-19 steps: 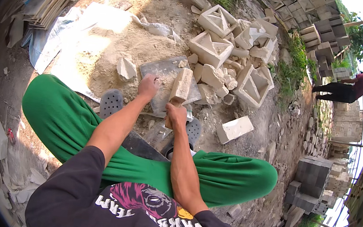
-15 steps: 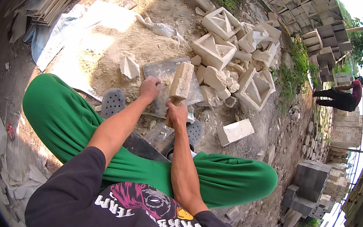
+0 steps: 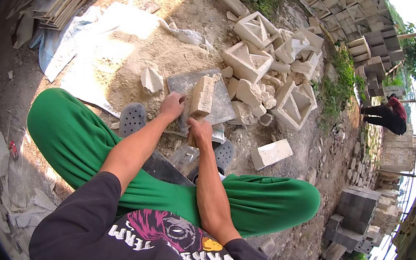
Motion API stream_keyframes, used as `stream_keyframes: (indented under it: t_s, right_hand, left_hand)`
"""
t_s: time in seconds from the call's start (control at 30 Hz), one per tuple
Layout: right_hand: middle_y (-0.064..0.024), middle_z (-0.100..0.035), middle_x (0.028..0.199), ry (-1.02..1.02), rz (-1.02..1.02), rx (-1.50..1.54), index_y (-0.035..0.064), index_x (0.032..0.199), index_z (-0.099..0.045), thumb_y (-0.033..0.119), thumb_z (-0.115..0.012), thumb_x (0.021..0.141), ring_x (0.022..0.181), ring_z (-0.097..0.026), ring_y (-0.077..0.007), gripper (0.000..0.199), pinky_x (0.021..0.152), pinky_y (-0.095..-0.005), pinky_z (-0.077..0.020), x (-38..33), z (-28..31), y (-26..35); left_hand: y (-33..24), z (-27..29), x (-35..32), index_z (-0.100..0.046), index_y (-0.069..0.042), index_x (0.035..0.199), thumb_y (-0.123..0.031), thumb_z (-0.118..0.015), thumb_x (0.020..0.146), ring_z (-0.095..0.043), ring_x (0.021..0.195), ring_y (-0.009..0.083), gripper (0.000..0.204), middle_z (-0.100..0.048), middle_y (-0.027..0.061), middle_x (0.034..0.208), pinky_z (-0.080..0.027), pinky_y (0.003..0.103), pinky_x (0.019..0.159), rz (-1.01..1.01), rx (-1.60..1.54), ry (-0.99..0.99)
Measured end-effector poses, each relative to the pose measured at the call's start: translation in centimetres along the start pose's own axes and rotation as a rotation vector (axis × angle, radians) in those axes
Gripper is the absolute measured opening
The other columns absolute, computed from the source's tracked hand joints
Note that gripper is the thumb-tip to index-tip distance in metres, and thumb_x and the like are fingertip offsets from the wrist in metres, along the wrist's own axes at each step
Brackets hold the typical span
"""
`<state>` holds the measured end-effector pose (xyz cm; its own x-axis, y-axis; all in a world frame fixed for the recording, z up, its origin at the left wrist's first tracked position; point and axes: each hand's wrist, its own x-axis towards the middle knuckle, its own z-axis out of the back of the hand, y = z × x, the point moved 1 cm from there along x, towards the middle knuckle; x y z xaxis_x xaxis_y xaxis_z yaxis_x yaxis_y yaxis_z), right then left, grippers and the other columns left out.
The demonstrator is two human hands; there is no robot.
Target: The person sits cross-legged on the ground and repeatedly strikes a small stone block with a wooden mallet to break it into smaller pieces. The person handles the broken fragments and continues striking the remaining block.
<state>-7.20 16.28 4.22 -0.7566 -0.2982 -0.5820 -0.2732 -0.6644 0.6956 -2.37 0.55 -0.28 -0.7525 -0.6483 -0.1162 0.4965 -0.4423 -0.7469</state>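
The right hand (image 3: 201, 128) grips a stone block (image 3: 202, 97) upright on the grey slab (image 3: 193, 84); the left hand (image 3: 172, 106) closes on the slab's edge. Shaping looks barely begun.

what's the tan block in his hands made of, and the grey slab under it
Tan block: looks like cast cement or sandy stone, matte, rough and pitted, with chipped edges. Grey slab: probably cement or stone sheet, flat, dull and dusty; hard to say which.
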Motion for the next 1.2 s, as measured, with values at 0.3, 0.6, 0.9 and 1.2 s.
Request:
stream_keyframes:
  t_s: [0.3, 0.6, 0.9, 1.2]
  right_hand:
    - [-0.0078, -0.063, 0.063, -0.092, 0.168, 0.194, -0.0021, 0.081, -0.066, 0.019, -0.073, 0.076, 0.052, -0.064, -0.0194, 0.023, 0.050, -0.0360, -0.0523, -0.9, 1.1, 1.5]
    - [-0.0121, -0.067, 0.066, -0.048, -0.032, 0.092, -0.0080, 0.079, -0.068, 0.022, -0.073, 0.073, 0.052, -0.067, -0.0225, 0.031, 0.051, -0.0353, -0.0535, -0.4, 0.1, -1.2]
    - [-0.0119, -0.068, 0.065, -0.203, -0.194, 0.407, -0.0048, 0.078, -0.070, 0.027, -0.073, 0.073, 0.053, -0.068, -0.0222, 0.032, 0.055, -0.0347, -0.0541, -0.3, 3.7, -1.3]
    - [-0.0136, -0.069, 0.065, -0.219, -0.132, 0.341, -0.0065, 0.080, -0.069, 0.028, -0.075, 0.072, 0.053, -0.069, -0.0242, 0.036, 0.056, -0.0362, -0.0547, 0.0, 3.6, -3.2]
  left_hand:
    - [0.4, -0.3, 0.1, -0.072, -0.019, 0.114, -0.022, -0.066, 0.088, -0.064, 0.098, 0.0317, 0.027, -0.062, 0.0111, 0.101, -0.052, 0.043, 0.084, 0.012, 0.058, 0.088]
    - [-0.3, -0.5, -0.1, -0.073, -0.021, 0.113, -0.027, -0.065, 0.090, -0.064, 0.101, 0.0322, 0.025, -0.064, 0.0093, 0.107, -0.052, 0.044, 0.083, -0.046, 0.118, 0.021]
    - [-0.6, -0.6, 1.2, -0.078, -0.018, 0.100, -0.032, -0.066, 0.089, -0.067, 0.094, 0.0320, 0.021, -0.069, 0.0095, 0.104, -0.052, 0.043, 0.081, -0.056, 0.161, 0.041]
    - [-3.4, -1.9, 1.9, -0.077, -0.014, 0.101, -0.032, -0.069, 0.086, -0.067, 0.091, 0.0299, 0.024, -0.070, 0.0106, 0.096, -0.052, 0.042, 0.081, -0.083, 0.199, 0.076]
